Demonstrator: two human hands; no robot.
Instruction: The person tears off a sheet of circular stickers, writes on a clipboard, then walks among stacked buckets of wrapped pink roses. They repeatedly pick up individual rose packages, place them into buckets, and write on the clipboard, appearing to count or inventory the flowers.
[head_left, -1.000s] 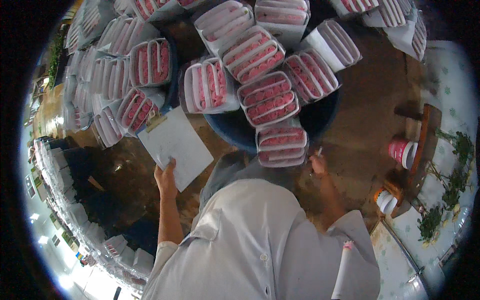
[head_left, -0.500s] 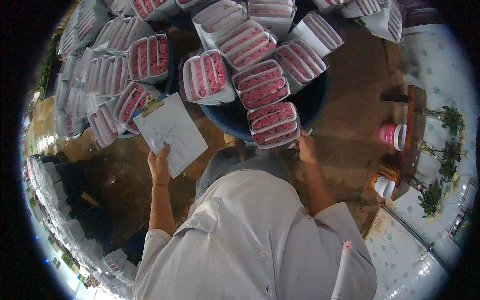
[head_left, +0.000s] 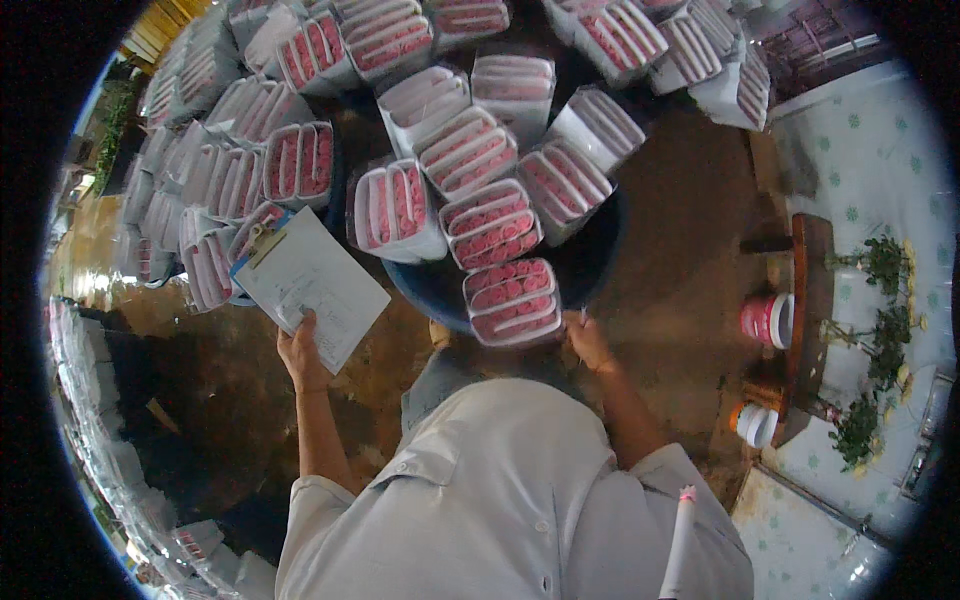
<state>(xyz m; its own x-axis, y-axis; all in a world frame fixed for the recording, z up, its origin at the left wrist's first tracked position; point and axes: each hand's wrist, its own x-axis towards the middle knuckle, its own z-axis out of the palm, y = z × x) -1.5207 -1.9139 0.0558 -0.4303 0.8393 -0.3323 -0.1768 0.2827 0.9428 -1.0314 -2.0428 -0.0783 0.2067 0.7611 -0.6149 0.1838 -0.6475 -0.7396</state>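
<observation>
A clipboard with white written sheets is gripped at its lower left edge by my left hand, thumb on top of the paper. My right hand is closed with its fingers close against the right side of the front bundle of pink roses. A thin pen-like stick seems to poke up from those fingers, though it is small and blurred. The rose bundle is wrapped in white layered sheets and stands at the near rim of a dark blue tub; whether my fingers touch it is unclear.
More wrapped rose bundles crowd the tub, and others stand in containers to the left and back. On the right are a brown wooden stool, a pink bucket, a white tub and loose green stems.
The whole view has shifted, so the bundles sit lower and further left in the picture. My left hand still holds the clipboard, and my right hand stays beside the front bundle.
</observation>
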